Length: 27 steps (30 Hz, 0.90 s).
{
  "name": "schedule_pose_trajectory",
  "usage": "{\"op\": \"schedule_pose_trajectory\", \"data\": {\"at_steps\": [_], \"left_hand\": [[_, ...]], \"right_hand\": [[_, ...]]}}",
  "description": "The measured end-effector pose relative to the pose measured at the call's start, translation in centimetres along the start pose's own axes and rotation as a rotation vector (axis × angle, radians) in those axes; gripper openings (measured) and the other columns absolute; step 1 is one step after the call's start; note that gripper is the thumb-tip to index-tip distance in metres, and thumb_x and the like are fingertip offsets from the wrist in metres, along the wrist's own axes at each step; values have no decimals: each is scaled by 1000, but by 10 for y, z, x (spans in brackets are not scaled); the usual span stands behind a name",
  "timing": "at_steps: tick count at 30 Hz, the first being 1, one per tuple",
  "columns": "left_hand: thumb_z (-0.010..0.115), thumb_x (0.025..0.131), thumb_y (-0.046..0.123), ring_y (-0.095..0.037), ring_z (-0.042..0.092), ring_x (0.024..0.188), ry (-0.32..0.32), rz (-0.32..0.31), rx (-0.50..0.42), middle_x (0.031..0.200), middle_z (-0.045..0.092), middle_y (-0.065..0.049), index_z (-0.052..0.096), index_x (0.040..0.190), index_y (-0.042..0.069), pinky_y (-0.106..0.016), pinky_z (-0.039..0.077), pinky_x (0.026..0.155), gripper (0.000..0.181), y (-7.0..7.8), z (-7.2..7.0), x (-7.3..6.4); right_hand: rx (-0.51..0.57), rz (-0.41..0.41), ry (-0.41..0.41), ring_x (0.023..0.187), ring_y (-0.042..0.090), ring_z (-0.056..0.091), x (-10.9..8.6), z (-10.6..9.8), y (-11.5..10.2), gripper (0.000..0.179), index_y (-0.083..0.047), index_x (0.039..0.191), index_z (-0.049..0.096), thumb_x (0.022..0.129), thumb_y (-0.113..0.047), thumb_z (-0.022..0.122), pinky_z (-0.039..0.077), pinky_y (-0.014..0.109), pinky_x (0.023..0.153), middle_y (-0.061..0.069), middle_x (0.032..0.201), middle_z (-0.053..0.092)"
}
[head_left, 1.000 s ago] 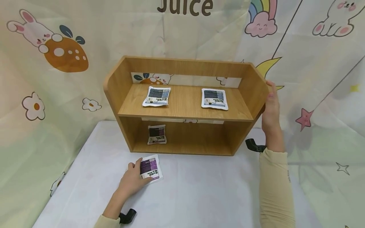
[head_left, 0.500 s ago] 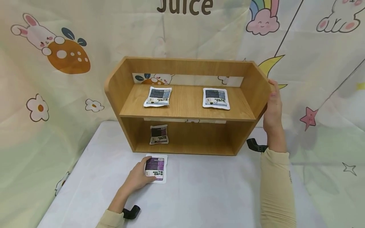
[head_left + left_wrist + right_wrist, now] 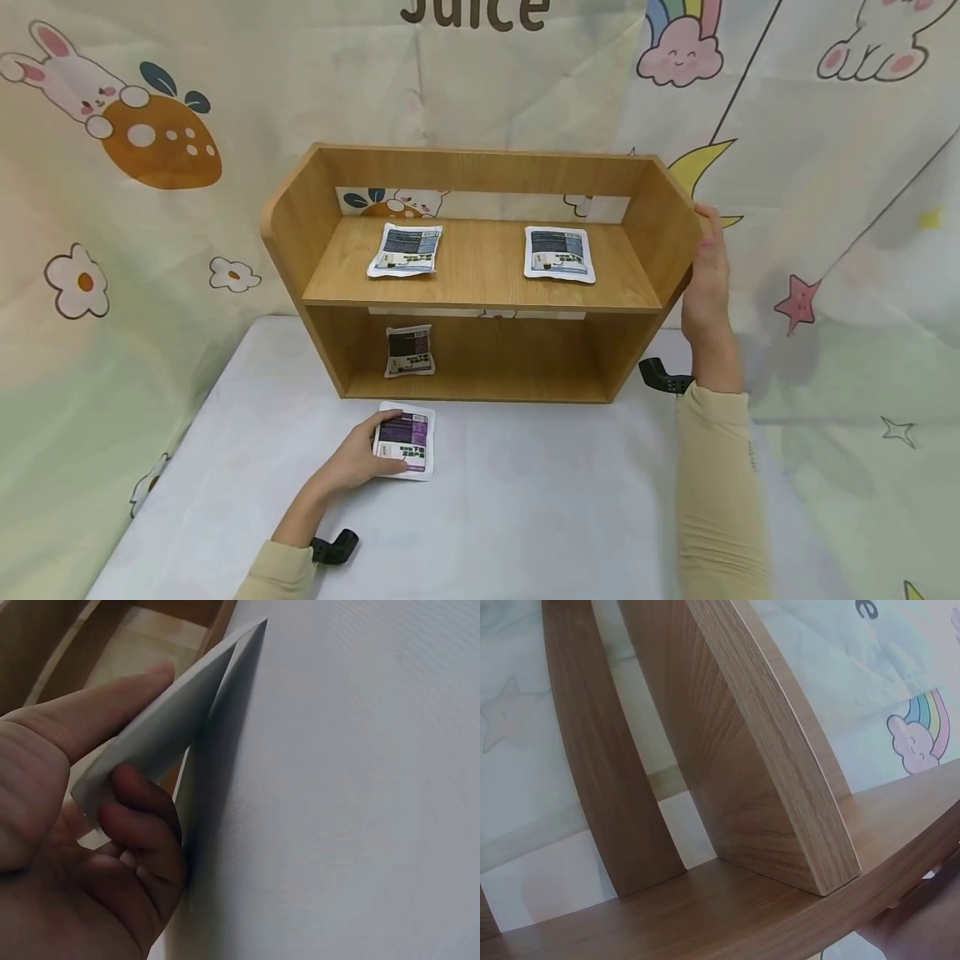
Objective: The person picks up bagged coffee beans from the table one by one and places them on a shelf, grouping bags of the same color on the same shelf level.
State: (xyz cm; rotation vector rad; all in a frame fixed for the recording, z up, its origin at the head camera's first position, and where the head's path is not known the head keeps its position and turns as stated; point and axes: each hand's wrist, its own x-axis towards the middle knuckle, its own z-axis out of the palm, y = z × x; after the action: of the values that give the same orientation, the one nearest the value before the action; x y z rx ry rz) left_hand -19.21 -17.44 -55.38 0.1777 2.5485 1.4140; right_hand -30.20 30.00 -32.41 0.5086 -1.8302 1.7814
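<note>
My left hand pinches a flat white pouch with a purple and white printed label, low over the table in front of the shelf. In the left wrist view, the pouch tilts with its far corner close to the white cloth; the thumb lies on one face and curled fingers on the other. My right hand rests along the outside of the right side panel of the wooden two-tier shelf, fingers extended upward. Only part of that hand shows in the right wrist view, beyond the panel.
Two pouches with blue labels lie on the upper tier, one at left and one at right. A dark-labelled pouch stands at the left of the lower tier. A printed curtain hangs behind the white-covered table.
My left hand has shifted the purple-labelled pouch slightly to the right and turned it straighter, facing the shelf's front. My right hand stays at the side panel.
</note>
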Motion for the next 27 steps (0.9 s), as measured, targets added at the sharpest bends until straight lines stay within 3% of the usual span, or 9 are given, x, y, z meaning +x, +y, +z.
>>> {"op": "schedule_pose_trajectory", "data": {"at_steps": [7, 14, 23, 27], "left_hand": [[92, 65, 22, -26, 51, 113, -21, 27, -55, 141, 45, -13, 42, 146, 18, -47, 37, 97, 96, 4, 4, 6], [92, 65, 21, -27, 52, 115, -15, 60, -30, 139, 47, -12, 42, 145, 19, -50, 38, 98, 95, 13, 8, 16], [87, 72, 26, -29, 48, 118, -149, 108, 24, 136, 48, -15, 44, 145, 19, -52, 34, 101, 85, 11, 11, 23], [87, 71, 25, -27, 49, 113, -165, 130, 11, 132, 51, -13, 45, 143, 20, -50, 35, 99, 83, 10, 13, 25]], "right_hand": [[3, -19, 2, 125, 27, 35, 0, -1, 1, 43, -23, 142, 43, 102, -36, 37, 27, 44, 97, 9, 139, 39], [-24, 10, -3, 126, 27, 35, 0, -1, 2, 43, -25, 142, 43, 101, -38, 38, 27, 45, 98, 8, 140, 39], [-3, -1, -2, 123, 27, 36, 2, 0, 3, 42, -24, 141, 44, 101, -37, 39, 27, 45, 95, 10, 137, 40], [6, 7, 2, 122, 27, 36, 2, -1, 3, 42, -24, 141, 45, 102, -37, 39, 26, 45, 95, 10, 137, 40]]}}
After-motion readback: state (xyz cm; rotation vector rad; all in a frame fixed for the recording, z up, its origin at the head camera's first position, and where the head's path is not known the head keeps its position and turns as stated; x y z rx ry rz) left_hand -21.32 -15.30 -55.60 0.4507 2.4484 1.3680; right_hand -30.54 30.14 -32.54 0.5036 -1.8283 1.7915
